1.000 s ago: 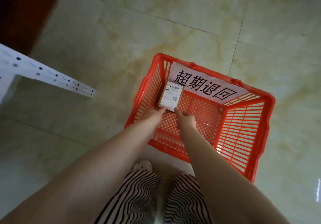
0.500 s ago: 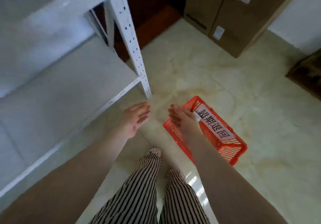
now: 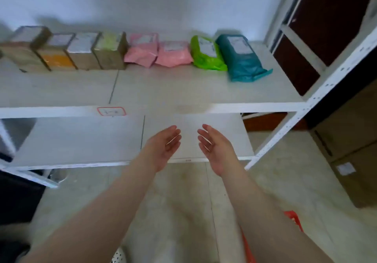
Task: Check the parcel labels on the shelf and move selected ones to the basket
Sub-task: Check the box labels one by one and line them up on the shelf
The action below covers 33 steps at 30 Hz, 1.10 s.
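A row of parcels lines the back of the upper shelf (image 3: 183, 91): several cardboard boxes (image 3: 81, 51) at the left, two pink bags (image 3: 173, 53), a green bag (image 3: 206, 53) and a teal bag (image 3: 242, 58) at the right. Each carries a white label, blurred. My left hand (image 3: 163, 147) and my right hand (image 3: 216, 148) hover over the lower shelf's front edge, palms facing each other, fingers apart, both holding nothing. The red basket (image 3: 293, 219) shows only as a corner on the floor at lower right, behind my right forearm.
A white perforated shelf post (image 3: 306, 111) slants down at the right. A red-framed tag (image 3: 111, 111) is stuck on the upper shelf's front rail. Large cardboard boxes (image 3: 350, 160) stand on the floor at the far right, beside a dark brown door (image 3: 326, 27).
Both hands let go of the small labelled parcel in the basket. The view swung up from the basket to the shelf, and both hands, now holding nothing, rose in front of the shelves.
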Each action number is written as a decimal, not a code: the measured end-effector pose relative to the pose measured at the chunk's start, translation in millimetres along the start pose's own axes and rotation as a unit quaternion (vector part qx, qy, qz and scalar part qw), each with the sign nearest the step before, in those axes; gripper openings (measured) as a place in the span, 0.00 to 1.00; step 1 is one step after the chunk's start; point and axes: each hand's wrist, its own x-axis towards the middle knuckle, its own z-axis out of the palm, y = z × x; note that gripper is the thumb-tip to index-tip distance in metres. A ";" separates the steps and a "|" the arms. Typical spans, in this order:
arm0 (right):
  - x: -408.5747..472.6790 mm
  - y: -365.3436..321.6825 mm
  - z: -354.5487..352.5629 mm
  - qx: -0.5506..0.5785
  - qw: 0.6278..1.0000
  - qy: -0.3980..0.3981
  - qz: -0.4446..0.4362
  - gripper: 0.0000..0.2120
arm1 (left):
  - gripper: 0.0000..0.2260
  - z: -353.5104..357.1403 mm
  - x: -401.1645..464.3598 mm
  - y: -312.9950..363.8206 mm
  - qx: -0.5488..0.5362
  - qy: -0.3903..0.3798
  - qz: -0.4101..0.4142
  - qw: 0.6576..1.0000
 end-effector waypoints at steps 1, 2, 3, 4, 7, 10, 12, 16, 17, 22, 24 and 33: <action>2.9 2.3 32.4 0.000 1.000 -0.022 -0.001 0.08 | 0.05 -21.2 -6.4 27.5 -0.001 0.003 0.022 1.000; 5.2 5.8 66.3 -0.002 0.999 -0.045 -0.002 0.08 | 0.06 -43.6 -13.6 55.5 -0.004 0.005 0.045 0.999; 6.9 10.5 102.3 0.000 0.998 -0.068 -0.004 0.08 | 0.06 -66.9 -21.4 83.7 -0.007 0.010 0.066 0.998; 9.3 16.8 139.0 0.004 0.996 -0.090 -0.004 0.08 | 0.07 -91.0 -28.3 110.9 -0.014 0.015 0.086 0.996; 13.0 45.3 252.4 0.012 0.989 -0.145 0.010 0.08 | 0.08 -167.4 -44.9 185.5 -0.037 0.041 0.138 0.989; 11.5 74.1 348.9 0.005 0.987 -0.159 0.035 0.10 | 0.09 -230.0 -55.4 241.6 -0.051 0.089 0.172 0.980; 9.0 89.3 401.8 -0.005 0.987 -0.154 0.054 0.13 | 0.06 -262.4 -61.3 272.0 -0.068 0.111 0.179 0.975; 9.5 104.3 466.1 -0.034 0.990 -0.119 0.069 0.18 | 0.06 -296.1 -61.6 309.8 -0.089 0.147 0.173 0.970; 12.0 106.3 477.7 -0.042 0.991 -0.108 0.069 0.17 | 0.07 -301.7 -58.5 317.9 -0.090 0.153 0.169 0.970; 40.4 111.5 524.0 -0.063 0.993 -0.058 0.078 0.13 | 0.05 -318.6 -27.7 353.5 -0.095 0.163 0.152 0.970; 56.3 112.6 539.7 -0.071 0.993 -0.040 0.085 0.16 | 0.08 -322.4 -12.6 366.3 -0.093 0.173 0.150 0.969; 133.3 104.5 596.7 -0.104 0.985 0.013 0.137 0.34 | 0.17 -330.7 66.3 424.8 -0.031 0.219 0.135 0.966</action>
